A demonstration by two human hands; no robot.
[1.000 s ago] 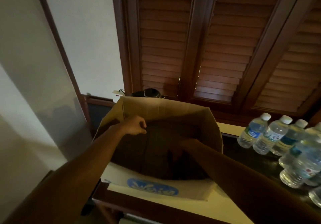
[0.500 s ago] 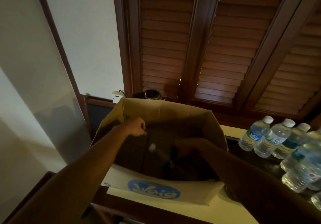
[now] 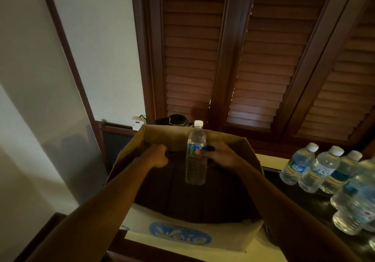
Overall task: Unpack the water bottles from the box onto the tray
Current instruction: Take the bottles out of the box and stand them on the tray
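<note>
Since half a second ago, the water bottle (image 3: 196, 156) has come up out of the dark of the box, where only its cap showed, and now hangs upright above the box floor with its white cap level with the far rim. The right hand (image 3: 220, 156) grips it at the blue label: the thumb (image 3: 199, 152) lies across the near face of the label, and the other fingers curl round the far side, mostly hidden behind the plastic. The body of the bottle below the label hangs free, touching nothing.

The left hand (image 3: 157, 156) is closed on the edge of the box's left wall, fingers curled over the cardboard, steadying the cardboard box (image 3: 178, 237) where it was.

This looks like the lift-out step of one more bottle, with the carry to the right not yet begun. The next move calls for raising the base clear of the right wall of the box, then swinging it over to the dark tray (image 3: 304, 200), where several unpacked bottles (image 3: 316, 172) already crowd together. A free spot near them has to be chosen, and the bottle set down upright without knocking its neighbours, some of which lean. Whether more bottles remain in the box cannot be told; its floor is in shadow.
</note>
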